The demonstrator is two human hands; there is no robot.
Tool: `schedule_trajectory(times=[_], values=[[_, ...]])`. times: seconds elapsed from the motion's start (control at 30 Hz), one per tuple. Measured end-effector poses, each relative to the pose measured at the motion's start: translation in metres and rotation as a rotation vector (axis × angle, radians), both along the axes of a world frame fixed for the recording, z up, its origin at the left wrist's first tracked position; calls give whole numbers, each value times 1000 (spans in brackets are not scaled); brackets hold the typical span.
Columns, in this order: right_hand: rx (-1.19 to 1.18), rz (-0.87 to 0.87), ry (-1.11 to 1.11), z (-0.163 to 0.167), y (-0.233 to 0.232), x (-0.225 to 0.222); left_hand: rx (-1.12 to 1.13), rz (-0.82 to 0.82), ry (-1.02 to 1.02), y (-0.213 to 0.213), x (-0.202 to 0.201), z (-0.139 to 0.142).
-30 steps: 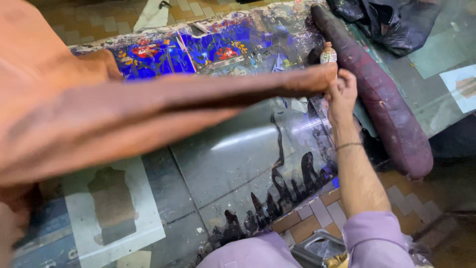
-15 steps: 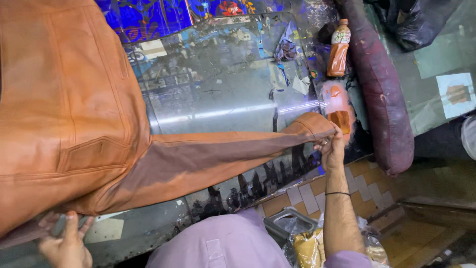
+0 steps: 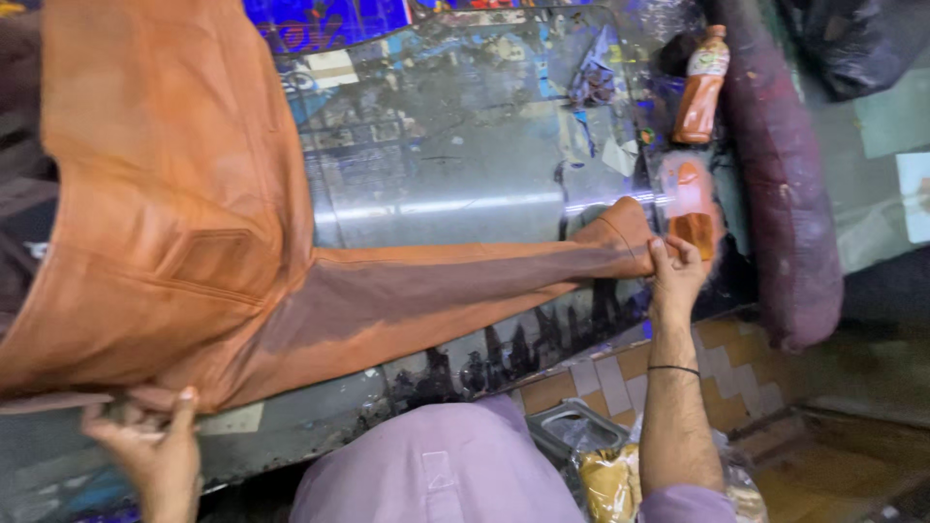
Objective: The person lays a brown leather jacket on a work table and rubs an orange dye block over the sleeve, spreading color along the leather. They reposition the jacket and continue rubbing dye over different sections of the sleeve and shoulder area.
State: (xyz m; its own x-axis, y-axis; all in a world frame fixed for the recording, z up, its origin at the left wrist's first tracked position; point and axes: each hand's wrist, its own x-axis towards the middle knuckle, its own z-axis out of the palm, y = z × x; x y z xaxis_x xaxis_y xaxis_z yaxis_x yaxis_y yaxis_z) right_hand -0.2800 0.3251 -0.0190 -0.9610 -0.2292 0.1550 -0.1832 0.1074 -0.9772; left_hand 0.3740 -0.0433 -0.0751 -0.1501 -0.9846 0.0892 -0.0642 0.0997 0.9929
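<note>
A pair of orange-brown trousers (image 3: pixel 194 232) lies across a shiny plastic-covered table (image 3: pixel 455 165). My right hand (image 3: pixel 675 274) pinches the hem of one trouser leg (image 3: pixel 610 242) at the table's right side. My left hand (image 3: pixel 155 446) grips the waist end of the trousers at the near left edge. The leg stretches flat between both hands. Just beyond my right hand lie two plastic bottles of orange-brown liquid, one (image 3: pixel 690 208) close to the fingers and one (image 3: pixel 701 87) farther back.
A long dark maroon bolster (image 3: pixel 785 194) runs along the table's right edge. Black bags (image 3: pixel 852 44) sit at the far right. A metal tray and a yellow-filled plastic bag (image 3: pixel 605 479) are low beside my purple shirt (image 3: pixel 436 465). Tiled floor shows below.
The view has shifted down and left. The trousers have been spread wider over the table, and my right hand has drawn the leg hem toward the near edge.
</note>
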Motion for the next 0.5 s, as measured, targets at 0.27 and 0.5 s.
schedule_trajectory(times=[0.27,0.5], values=[[55,-32,57,9,16,2,-560,253,-422,46,-78,59],[338,258,51,59,-19,-17,-669,-528,-356,7,-179,114]])
